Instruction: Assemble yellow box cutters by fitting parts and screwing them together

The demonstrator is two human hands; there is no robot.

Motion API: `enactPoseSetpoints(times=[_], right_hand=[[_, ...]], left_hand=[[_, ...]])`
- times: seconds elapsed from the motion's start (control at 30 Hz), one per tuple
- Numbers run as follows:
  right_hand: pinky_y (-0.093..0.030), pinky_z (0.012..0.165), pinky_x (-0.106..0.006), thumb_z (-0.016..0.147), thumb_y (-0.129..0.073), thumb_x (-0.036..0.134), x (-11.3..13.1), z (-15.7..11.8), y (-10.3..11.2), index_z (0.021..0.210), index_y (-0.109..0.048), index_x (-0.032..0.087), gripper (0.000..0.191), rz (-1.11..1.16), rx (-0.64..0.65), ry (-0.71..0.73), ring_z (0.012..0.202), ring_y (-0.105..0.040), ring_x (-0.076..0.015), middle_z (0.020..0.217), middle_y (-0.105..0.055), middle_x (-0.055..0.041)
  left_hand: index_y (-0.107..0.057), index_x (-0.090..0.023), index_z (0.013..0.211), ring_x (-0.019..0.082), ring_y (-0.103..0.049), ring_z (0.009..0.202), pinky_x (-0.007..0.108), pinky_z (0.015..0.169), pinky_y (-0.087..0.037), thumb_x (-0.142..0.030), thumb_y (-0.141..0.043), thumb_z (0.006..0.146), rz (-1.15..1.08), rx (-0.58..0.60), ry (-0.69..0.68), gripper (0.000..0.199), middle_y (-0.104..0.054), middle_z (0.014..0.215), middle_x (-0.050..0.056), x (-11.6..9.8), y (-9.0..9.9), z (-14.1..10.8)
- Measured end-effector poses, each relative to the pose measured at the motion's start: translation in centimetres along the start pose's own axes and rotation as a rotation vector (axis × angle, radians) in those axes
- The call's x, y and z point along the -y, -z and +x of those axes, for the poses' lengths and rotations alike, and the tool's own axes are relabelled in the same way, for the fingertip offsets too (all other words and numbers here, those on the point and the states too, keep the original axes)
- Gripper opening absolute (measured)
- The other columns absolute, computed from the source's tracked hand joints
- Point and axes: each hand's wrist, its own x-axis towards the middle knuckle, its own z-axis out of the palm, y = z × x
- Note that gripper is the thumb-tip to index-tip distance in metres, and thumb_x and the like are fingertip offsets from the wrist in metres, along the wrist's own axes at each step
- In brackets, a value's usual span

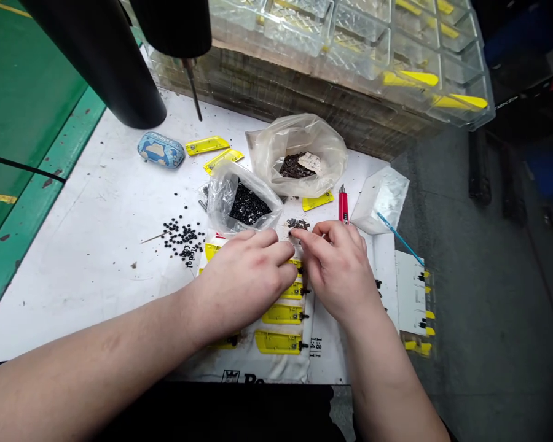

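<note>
My left hand (253,276) is closed above rows of yellow plastic pieces (283,314), its fingertips curled under and hidden. Across from it, my right hand (341,264) is closed in a pinch beside a small pile of dark metal bits (298,224). Whatever its fingertips hold is too small to make out. Small black parts stick out from the right ends of the yellow pieces, which lie on a white printed sheet (276,365). Just behind my left hand stands an open plastic bag of black beads (249,205).
Behind lie a bag of dark pieces (297,166), a red cutter (343,205) and a blue tin (160,149). Loose black beads (183,238) are scattered at left. A driver bit (193,92) hangs overhead. A clear compartment tray (359,37) sits on a cardboard box (276,89).
</note>
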Motion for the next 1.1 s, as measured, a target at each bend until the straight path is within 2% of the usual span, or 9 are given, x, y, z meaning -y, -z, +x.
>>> enactPoseSetpoints(times=[0.2,0.33,0.5,0.63,0.83,1.1], right_hand=[[-0.049,0.099,-0.049,0.106,-0.061,0.017,-0.2,0.1,0.0,0.127,-0.077,0.028,0.029,0.001,-0.016,-0.012,0.109,-0.055,-0.0287,0.116,-0.066,-0.0098],[-0.05,0.1,-0.05,0.107,-0.064,0.024,-0.3,0.1,0.2,0.118,-0.078,0.025,0.018,0.027,-0.04,-0.023,0.108,-0.056,-0.0291,0.113,-0.066,-0.01],[-0.05,0.098,-0.049,0.108,-0.065,0.031,-0.3,0.6,0.0,0.118,-0.079,0.025,0.018,0.047,-0.064,-0.023,0.107,-0.057,-0.0287,0.112,-0.068,-0.0098],[-0.05,0.098,-0.048,0.11,-0.062,0.03,-0.3,0.9,-0.3,0.119,-0.08,0.028,0.021,0.052,-0.06,-0.041,0.107,-0.057,-0.0278,0.111,-0.067,-0.0088],[-0.05,0.099,-0.05,0.107,-0.068,0.031,-0.4,1.0,-0.3,0.109,-0.079,0.027,0.013,0.035,-0.053,-0.05,0.106,-0.056,-0.0288,0.111,-0.069,-0.0088],[-0.051,0.1,-0.05,0.107,-0.067,0.029,-0.4,1.2,-0.6,0.111,-0.079,0.025,0.013,0.016,-0.055,-0.043,0.107,-0.058,-0.0295,0.112,-0.07,-0.0095]], left_hand=[[-0.075,-0.02,0.104,0.027,-0.063,0.106,0.043,0.086,-0.048,-0.025,-0.073,0.105,0.006,-0.067,0.024,0.005,-0.075,0.116,0.005,0.1,0.0,-0.3],[-0.076,-0.02,0.109,0.026,-0.064,0.104,0.043,0.086,-0.05,-0.024,-0.068,0.107,0.003,-0.085,0.054,0.009,-0.076,0.115,0.005,0.3,0.1,-0.4],[-0.076,-0.019,0.114,0.026,-0.064,0.103,0.042,0.087,-0.052,-0.023,-0.061,0.109,0.018,-0.167,0.099,0.016,-0.077,0.115,0.006,0.7,0.6,-0.4],[-0.077,-0.018,0.109,0.024,-0.063,0.097,0.039,0.085,-0.053,-0.021,-0.062,0.107,0.027,-0.206,0.153,0.015,-0.077,0.109,0.007,0.8,0.9,-0.4],[-0.077,-0.019,0.101,0.024,-0.064,0.094,0.039,0.081,-0.052,-0.022,-0.061,0.107,0.03,-0.236,0.213,0.018,-0.076,0.102,0.007,1.0,1.1,-0.4],[-0.077,-0.019,0.101,0.025,-0.064,0.094,0.039,0.079,-0.052,-0.023,-0.06,0.107,0.031,-0.242,0.225,0.018,-0.076,0.102,0.007,0.9,1.1,-0.4]])
